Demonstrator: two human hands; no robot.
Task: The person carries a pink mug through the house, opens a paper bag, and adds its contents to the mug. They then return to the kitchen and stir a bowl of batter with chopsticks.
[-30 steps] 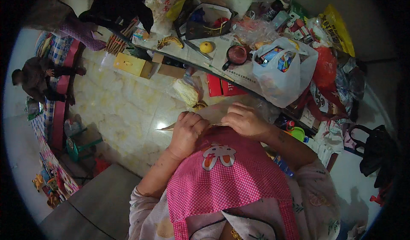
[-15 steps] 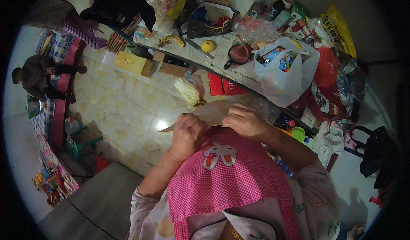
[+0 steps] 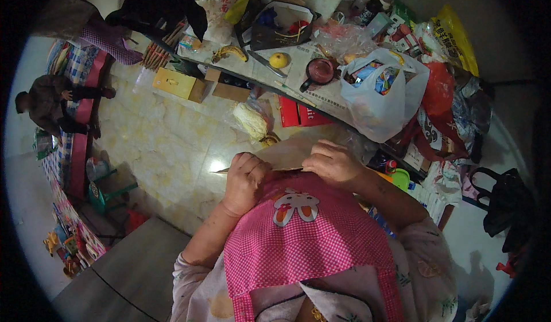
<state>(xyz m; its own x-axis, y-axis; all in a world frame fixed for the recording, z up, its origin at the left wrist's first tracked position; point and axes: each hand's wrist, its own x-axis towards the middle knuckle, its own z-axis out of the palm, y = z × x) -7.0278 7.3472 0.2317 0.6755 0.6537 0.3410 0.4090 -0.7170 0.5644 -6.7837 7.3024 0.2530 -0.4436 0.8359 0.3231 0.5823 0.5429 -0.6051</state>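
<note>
My left hand point(image 3: 245, 180) and my right hand point(image 3: 333, 164) are held up in front of my body, level with the lower end of the pink checked apron point(image 3: 310, 244) I wear. Both are closed, with fingers curled over the near edge of a flat tan sheet point(image 3: 284, 153), which may be paper or card. Its narrow point sticks out to the left past my left hand. The apron's edge lies right behind the sheet, and my fingertips are partly hidden. A rabbit patch point(image 3: 295, 207) shows on the apron.
Ahead runs a cluttered table point(image 3: 338, 104) with a knife point(image 3: 265, 65), a yellow fruit point(image 3: 279, 60), a dark mug point(image 3: 319, 72) and a white plastic bag point(image 3: 381, 92). Boxes and a cabbage point(image 3: 251, 122) lie below. At left, a person point(image 3: 49, 104) sits near a green stool point(image 3: 109, 193).
My left hand has shifted slightly to the left, and the gap between my hands is a little wider. Both hands keep their grip on the tan sheet.
</note>
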